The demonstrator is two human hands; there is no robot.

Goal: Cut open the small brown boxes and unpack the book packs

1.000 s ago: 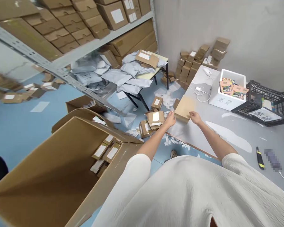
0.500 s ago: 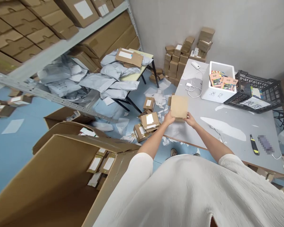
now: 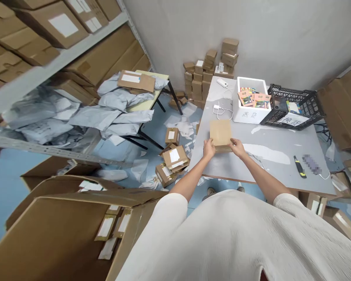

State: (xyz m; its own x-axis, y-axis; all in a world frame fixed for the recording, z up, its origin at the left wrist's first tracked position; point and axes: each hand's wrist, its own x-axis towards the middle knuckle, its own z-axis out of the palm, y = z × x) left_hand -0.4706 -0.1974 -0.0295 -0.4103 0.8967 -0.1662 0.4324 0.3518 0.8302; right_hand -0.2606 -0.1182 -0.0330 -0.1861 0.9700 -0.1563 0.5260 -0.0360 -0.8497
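A small brown cardboard box [image 3: 220, 132] with a plain top is over the grey table [image 3: 222, 168], near its left front part. My left hand [image 3: 209, 149] grips the box's near left corner, fingers closed on its side. At the near right corner my right hand [image 3: 237, 148] holds it, thumb and fingers on the edge. Whether the box rests on the table or is slightly above it, I cannot tell. To the right on the table lie a black-and-yellow utility knife [image 3: 300, 167] and a blurred-out device [image 3: 311, 164] with a white cable.
A white foam box [image 3: 251, 113] of colourful packets and a black crate [image 3: 292, 113] stand at the table's back. A large open carton [image 3: 61, 230] is at my left. Parcels [image 3: 175, 158] and paper scraps lie on the floor. Grey mailer bags [image 3: 119, 103] cover a yellow table.
My view has turned to the right. Both hands still hold the box, which has moved from beside the table's left edge to farther in over the tabletop.
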